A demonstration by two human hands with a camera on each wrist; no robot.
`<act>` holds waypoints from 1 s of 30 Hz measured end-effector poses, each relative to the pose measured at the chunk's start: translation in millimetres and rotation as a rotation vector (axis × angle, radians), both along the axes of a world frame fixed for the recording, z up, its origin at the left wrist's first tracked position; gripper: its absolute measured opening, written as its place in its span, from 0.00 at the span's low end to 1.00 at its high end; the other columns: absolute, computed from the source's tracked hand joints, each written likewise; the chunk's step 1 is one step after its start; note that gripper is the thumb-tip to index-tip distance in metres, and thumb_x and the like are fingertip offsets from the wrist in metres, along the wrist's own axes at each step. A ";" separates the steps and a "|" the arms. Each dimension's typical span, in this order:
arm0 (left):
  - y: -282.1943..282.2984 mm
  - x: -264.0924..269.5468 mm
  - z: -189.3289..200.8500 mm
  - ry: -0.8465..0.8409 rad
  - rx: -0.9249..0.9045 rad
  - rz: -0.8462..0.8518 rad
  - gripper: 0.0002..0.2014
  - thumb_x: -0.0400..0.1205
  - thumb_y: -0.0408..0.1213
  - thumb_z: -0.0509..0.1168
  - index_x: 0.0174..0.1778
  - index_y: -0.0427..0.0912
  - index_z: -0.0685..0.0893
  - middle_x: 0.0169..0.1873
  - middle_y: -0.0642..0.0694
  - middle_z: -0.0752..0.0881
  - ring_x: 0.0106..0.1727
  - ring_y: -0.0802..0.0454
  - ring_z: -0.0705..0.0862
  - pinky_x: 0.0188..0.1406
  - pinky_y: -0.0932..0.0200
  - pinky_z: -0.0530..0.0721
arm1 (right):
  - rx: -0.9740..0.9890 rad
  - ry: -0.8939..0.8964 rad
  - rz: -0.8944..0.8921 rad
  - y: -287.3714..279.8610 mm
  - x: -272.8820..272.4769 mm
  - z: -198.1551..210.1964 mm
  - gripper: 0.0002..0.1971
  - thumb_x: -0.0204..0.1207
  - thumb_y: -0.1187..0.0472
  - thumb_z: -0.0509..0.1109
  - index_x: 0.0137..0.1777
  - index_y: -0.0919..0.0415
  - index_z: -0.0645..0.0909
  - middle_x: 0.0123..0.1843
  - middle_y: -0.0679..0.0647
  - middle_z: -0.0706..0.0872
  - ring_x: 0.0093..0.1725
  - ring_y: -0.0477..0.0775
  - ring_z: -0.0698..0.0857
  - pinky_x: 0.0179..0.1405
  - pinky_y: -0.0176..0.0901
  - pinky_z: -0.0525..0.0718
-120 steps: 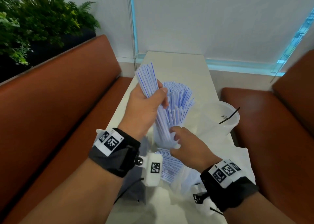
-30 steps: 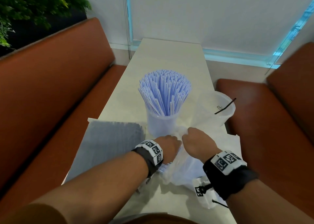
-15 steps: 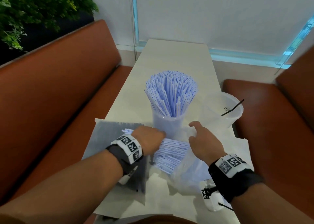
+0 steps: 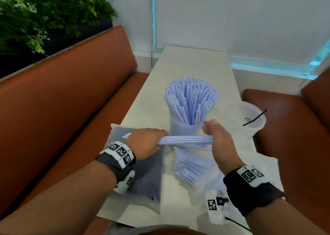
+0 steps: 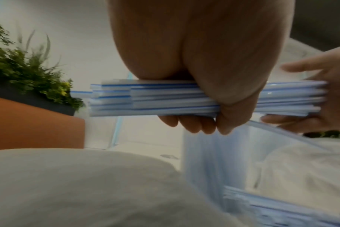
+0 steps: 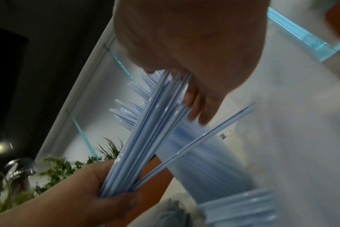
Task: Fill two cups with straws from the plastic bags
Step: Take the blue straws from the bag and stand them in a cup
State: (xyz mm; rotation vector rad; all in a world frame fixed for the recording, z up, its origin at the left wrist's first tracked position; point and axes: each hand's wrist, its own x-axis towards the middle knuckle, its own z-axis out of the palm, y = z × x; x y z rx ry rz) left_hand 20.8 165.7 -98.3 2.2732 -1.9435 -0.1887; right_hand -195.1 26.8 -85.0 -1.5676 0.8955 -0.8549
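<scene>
My left hand (image 4: pixel 146 142) grips a bundle of blue-striped white straws (image 4: pixel 185 139) and holds it level above the table, in front of the near cup. In the left wrist view its fingers (image 5: pixel 192 124) curl under the bundle (image 5: pixel 161 98). My right hand (image 4: pixel 215 136) is flat, with the palm against the bundle's right ends (image 6: pixel 145 138). The near clear cup (image 4: pixel 184 129) is packed with upright straws (image 4: pixel 192 99). A second clear cup (image 4: pixel 250 126) at the right holds only a thin black stick (image 4: pixel 254 117). A clear plastic bag with more straws (image 4: pixel 192 165) lies under my hands.
A flat grey bag (image 4: pixel 148 174) lies at the table's near left. White plastic (image 4: pixel 267 165) is spread at the near right. Brown bench seats (image 4: pixel 71 101) flank the narrow white table (image 4: pixel 192 63), and plants (image 4: pixel 44 11) stand behind the left seat.
My left hand has drawn a bundle of straws out of the bag and raised it level. The right hand has let go of the bag and moved onto the bundle's right ends.
</scene>
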 end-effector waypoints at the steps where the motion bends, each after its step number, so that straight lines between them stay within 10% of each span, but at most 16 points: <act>1: -6.3 -6.9 0.7 -0.011 -0.010 -0.013 0.08 0.82 0.43 0.63 0.56 0.52 0.79 0.47 0.50 0.87 0.46 0.45 0.84 0.43 0.48 0.82 | 0.019 0.005 0.031 2.3 1.4 1.6 0.18 0.87 0.48 0.61 0.51 0.58 0.90 0.48 0.51 0.93 0.56 0.48 0.89 0.60 0.40 0.81; 6: -17.0 -10.8 5.8 -0.094 -0.018 -0.007 0.07 0.81 0.43 0.63 0.54 0.52 0.78 0.45 0.50 0.86 0.44 0.45 0.85 0.43 0.48 0.83 | -0.082 0.032 -0.201 -14.1 -20.8 2.4 0.16 0.81 0.46 0.61 0.51 0.52 0.88 0.54 0.43 0.90 0.59 0.45 0.85 0.60 0.37 0.75; 11: -6.0 7.1 4.9 -0.151 0.042 0.035 0.08 0.82 0.46 0.63 0.56 0.53 0.78 0.46 0.52 0.85 0.44 0.48 0.83 0.44 0.49 0.83 | -0.040 0.506 -0.210 -34.2 -46.4 -22.4 0.27 0.86 0.41 0.50 0.60 0.55 0.86 0.63 0.58 0.86 0.65 0.62 0.80 0.69 0.61 0.74; 20: -8.9 -10.0 -8.7 -0.087 0.073 -0.025 0.09 0.82 0.45 0.62 0.57 0.53 0.78 0.49 0.50 0.85 0.49 0.46 0.85 0.49 0.47 0.84 | 0.497 0.044 -0.062 -0.5 -12.2 -26.0 0.29 0.84 0.30 0.52 0.59 0.49 0.87 0.62 0.52 0.86 0.64 0.54 0.82 0.67 0.63 0.77; 30: -29.3 -33.0 3.4 -0.132 -0.036 -0.087 0.10 0.82 0.44 0.63 0.56 0.48 0.78 0.48 0.48 0.85 0.44 0.45 0.84 0.35 0.54 0.76 | 0.310 -0.039 -0.104 1.7 -3.3 -8.2 0.18 0.87 0.48 0.63 0.51 0.60 0.88 0.49 0.57 0.93 0.54 0.55 0.89 0.57 0.50 0.84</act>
